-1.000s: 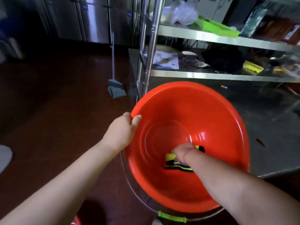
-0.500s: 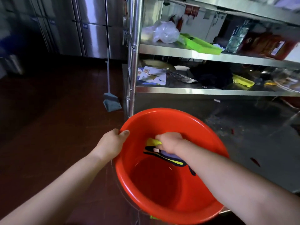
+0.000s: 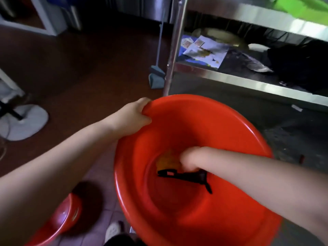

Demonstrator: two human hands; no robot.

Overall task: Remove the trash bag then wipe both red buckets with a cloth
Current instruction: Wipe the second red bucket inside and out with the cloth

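Since a moment ago the right hand [image 3: 190,159] dropped deeper, bunching the cloth [image 3: 170,162] — soft, compliant. Left hand [image 3: 132,116] clamps the bucket [image 3: 221,125] rim — light, slick plastic.

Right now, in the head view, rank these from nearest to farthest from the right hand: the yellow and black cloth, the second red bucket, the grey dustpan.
1. Yellow and black cloth, under the right hand.
2. Grey dustpan, far side, by the shelf post.
3. Second red bucket, lower left on the floor.

Items 2 and 3 are too close to call.
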